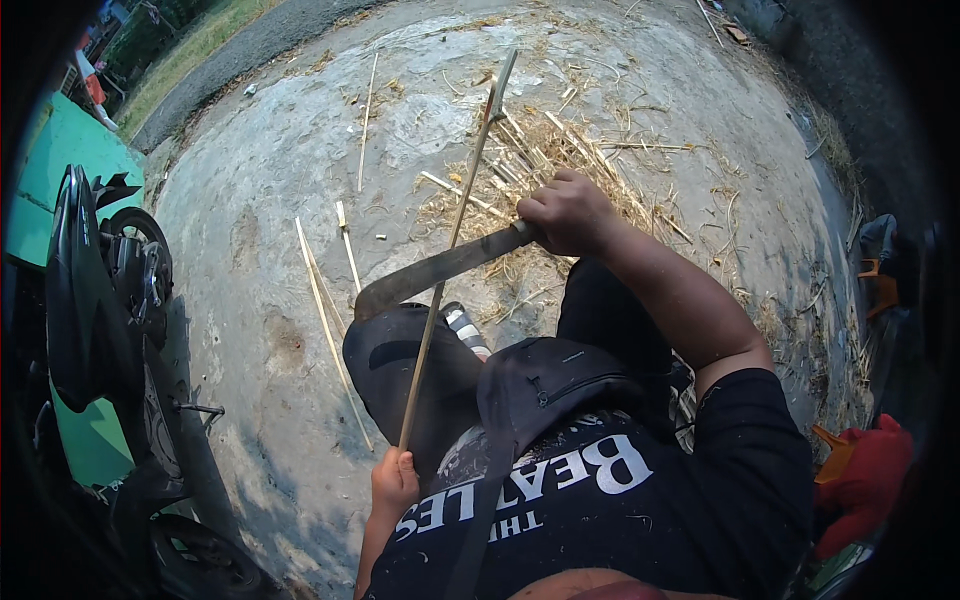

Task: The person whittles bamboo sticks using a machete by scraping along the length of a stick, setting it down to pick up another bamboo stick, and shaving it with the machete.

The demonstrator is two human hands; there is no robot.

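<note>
My left hand (395,482), low in the picture, is closed round the near end of a long thin bamboo strip (425,350). The strip slants up and away past my knee, and its far end is darker, with a knot-like joint. In my right hand (568,212) is the handle of a machete (410,284), gripped in a fist. Its broad, dull blade points left and crosses the strip near my knee. Whether the blade touches the strip, I cannot tell.
Split bamboo pieces (512,160) lie among straw-coloured shavings (640,205) on the concrete ground (240,330). Several loose strips (328,315) lie to the left. A dark motorbike (85,300) stands at the left edge, and a red object (865,480) sits at the right.
</note>
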